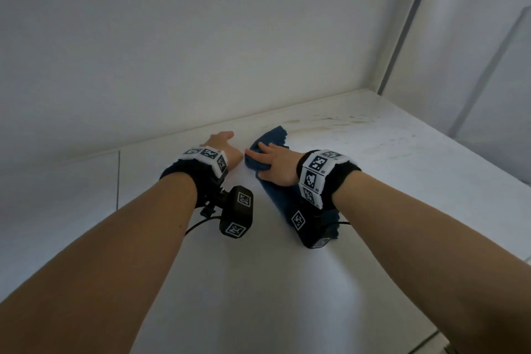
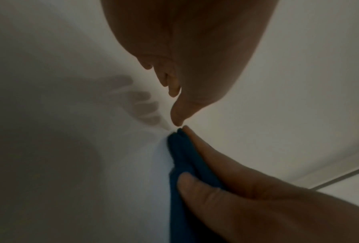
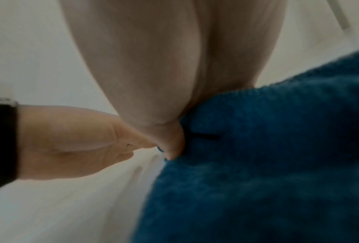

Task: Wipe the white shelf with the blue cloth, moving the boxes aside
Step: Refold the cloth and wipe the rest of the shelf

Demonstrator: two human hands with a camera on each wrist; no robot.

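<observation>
Two bare forearms fill the lower part of the head view, reaching up toward the middle of the frame. Each wrist wears a black band [image 1: 330,178] with white squares printed in black patterns, and a small black camera block [image 1: 237,211] hangs under each wrist.

At the centre of the head view the right hand [image 1: 275,162] lies on the blue cloth [image 1: 273,138]. Its fingers are spread and nearly straight, pressing the cloth flat on the white shelf [image 1: 402,158]; the thumb points to lower left over the cloth edge. In the left wrist view the same hand [image 2: 247,189] comes from the lower right, with the thumb on one side of the folded cloth [image 2: 180,157] and a long finger along the other side. The cloth runs from just above the fingers down under the wrist, toward the lower centre of the frame.

Left of it, the left hand [image 1: 221,142] rests with its side on the shelf, fingers relaxed and holding nothing. Its thumb side is just beside the left edge of the cloth. In the right wrist view the left hand [image 3: 76,139] enters from the left, and its fingertips come up to the right thumb and the cloth [image 3: 267,164] at frame centre; I cannot tell if they really touch.

Brownish stains [image 1: 339,119] show on the shelf in the right middle of the head view, beyond the cloth. A white wall [image 1: 172,37] fills the upper part.
</observation>
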